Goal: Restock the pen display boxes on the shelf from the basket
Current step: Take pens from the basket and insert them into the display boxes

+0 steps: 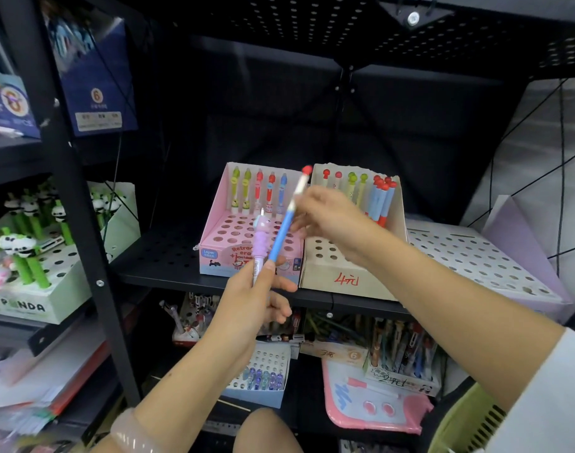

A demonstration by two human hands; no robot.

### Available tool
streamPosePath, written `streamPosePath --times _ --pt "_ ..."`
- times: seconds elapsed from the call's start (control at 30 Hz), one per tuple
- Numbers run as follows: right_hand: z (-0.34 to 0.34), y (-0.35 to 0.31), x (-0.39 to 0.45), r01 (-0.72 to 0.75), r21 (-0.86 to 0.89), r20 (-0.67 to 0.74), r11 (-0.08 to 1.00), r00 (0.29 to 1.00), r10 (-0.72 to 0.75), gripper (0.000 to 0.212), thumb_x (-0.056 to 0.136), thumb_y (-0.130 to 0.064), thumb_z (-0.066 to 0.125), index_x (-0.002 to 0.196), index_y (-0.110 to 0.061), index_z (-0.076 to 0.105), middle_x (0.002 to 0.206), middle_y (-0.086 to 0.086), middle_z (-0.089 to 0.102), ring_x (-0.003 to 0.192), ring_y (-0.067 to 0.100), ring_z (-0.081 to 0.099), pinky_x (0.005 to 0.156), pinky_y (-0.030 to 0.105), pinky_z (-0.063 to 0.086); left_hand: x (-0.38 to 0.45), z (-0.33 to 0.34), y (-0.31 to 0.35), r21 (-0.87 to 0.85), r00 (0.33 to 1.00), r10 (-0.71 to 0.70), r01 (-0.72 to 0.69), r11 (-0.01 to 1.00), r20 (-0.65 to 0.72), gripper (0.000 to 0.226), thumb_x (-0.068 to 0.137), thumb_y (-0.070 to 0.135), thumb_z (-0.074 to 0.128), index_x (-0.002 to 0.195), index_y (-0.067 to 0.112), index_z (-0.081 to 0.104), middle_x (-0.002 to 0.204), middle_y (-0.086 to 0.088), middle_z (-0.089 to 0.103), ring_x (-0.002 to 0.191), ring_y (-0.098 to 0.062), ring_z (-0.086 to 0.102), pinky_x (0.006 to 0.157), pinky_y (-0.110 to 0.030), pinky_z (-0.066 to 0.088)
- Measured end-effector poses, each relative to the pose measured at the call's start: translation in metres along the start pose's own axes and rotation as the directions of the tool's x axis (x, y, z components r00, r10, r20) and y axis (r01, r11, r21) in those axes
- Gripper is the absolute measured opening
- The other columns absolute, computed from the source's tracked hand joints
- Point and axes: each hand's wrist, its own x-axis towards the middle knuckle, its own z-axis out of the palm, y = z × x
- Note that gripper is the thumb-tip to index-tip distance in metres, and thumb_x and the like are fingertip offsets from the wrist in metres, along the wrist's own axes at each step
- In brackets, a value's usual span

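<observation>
Mid-restock: left hand grips purple pen; right hand pinches blue pen, lifted over pink box. Next, likely: slot blue pen into matching beige box at right.

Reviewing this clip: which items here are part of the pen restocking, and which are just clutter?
In the job: left hand, purple pen, blue pen, right hand, pink display box, tan display box, green basket.

Just about: panda pen box, pink board.
</observation>
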Motion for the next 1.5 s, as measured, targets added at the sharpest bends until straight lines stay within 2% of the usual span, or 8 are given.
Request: streamPosePath --times 0.07,0.17,0.5,0.83,0.97,1.17,1.37,1.5 --pt "-0.013 -0.006 0.012 0.046 0.073 -0.270 0.996 0.963 -0.025 0.017 0.099 -0.017 0.041 0.085 -0.015 0.051 0.077 0.004 0.063 0.056 0.005 0.063 0.053 0.017 0.052 0.000 -0.004 0.000 0.015 1.000 -0.014 0.014 1.000 -0.013 0.022 0.099 0.025 0.039 0.107 0.021 0.059 0.058 0.004 0.059 0.038 -0.008 0.037 0.037 -0.018 0.030" --pt "-0.036 -0.006 0.027 0.111 -0.166 -0.517 0.980 0.836 -0.182 0.012 0.100 -0.020 0.040 0.090 -0.015 0.045 0.081 0.004 0.062 0.062 0.007 0.062 0.052 0.011 0.051 0.001 -0.010 -0.001 0.019 0.999 -0.029 0.029 0.999 -0.025 0.021 0.099 0.024 0.041 0.109 0.022 0.059 0.055 0.004 0.048 0.037 -0.006 0.027 0.036 -0.017 0.021" --pt "-0.049 0.004 0.039 0.114 -0.410 -0.622 0.905 0.691 -0.368 0.009 0.098 -0.020 0.039 0.094 -0.012 0.042 0.068 -0.005 0.051 0.054 0.007 0.051 0.037 0.009 0.035 0.003 -0.019 -0.003 -0.095 0.995 -0.085 0.079 0.992 -0.061 0.030 0.099 0.033 0.036 0.100 0.015 0.061 0.054 0.001 0.043 0.035 -0.007 0.026 0.036 -0.019 0.017" --pt "-0.038 0.036 0.049 0.012 -0.618 -0.429 0.786 0.833 -0.350 0.020 0.100 -0.021 0.039 0.108 -0.004 0.045 0.074 0.008 0.056 0.060 0.019 0.053 0.056 0.035 0.046 0.007 -0.013 -0.006 -0.105 0.996 -0.080 0.075 0.992 -0.046 0.029 0.100 0.027 0.035 0.099 0.014 0.061 0.057 -0.001 0.046 0.035 -0.007 0.027 0.034 -0.018 0.020" --pt "-0.036 0.043 0.058 -0.029 -0.704 -0.378 0.710 0.861 -0.340 0.021 0.100 -0.020 0.038 0.108 -0.002 0.046 0.067 0.003 0.048 0.054 0.015 0.044 0.047 0.027 0.035 0.009 -0.016 -0.007 -0.096 0.996 -0.070 0.064 0.993 -0.057 0.030 0.100 0.027 0.035 0.103 0.013 0.061 0.057 -0.002 0.048 0.035 -0.007 0.028 0.033 -0.017 0.021" --pt "-0.027 0.060 0.054 -0.102 -0.780 -0.271 0.617 0.944 -0.186 0.023 0.098 -0.021 0.043 0.109 -0.003 0.051 0.078 0.007 0.053 0.078 0.028 0.061 0.068 0.039 0.050 0.009 -0.017 -0.011 -0.044 0.997 -0.068 0.066 0.997 -0.046 0.028 0.100 0.028 0.037 0.104 0.016 0.061 0.058 -0.001 0.052 0.038 -0.008 0.032 0.036 -0.018 0.025" --pt "-0.024 0.045 0.038 -0.008 -0.657 -0.396 0.754 0.855 -0.336 0.010 0.094 -0.018 0.051 0.091 -0.010 0.056 0.073 0.000 0.059 0.062 0.012 0.055 0.057 0.026 0.043 0.009 -0.020 -0.007 0.025 0.999 -0.009 0.010 1.000 -0.051 0.021 0.099 0.023 0.040 0.100 0.021 0.060 0.061 0.002 0.054 0.042 -0.007 0.036 0.037 -0.016 0.029" --pt "0.005 0.020 0.011 0.170 -0.391 -0.066 0.904 0.975 -0.212 0.009 0.093 -0.031 0.053 0.089 -0.026 0.059 0.074 -0.012 0.063 0.062 -0.006 0.058 0.050 0.007 0.040 0.009 -0.015 -0.006 0.048 0.999 0.006 -0.004 0.999 -0.032 0.018 0.098 0.024 0.041 0.098 0.019 0.058 0.058 0.005 0.054 0.042 -0.007 0.033 0.037 -0.016 0.027"
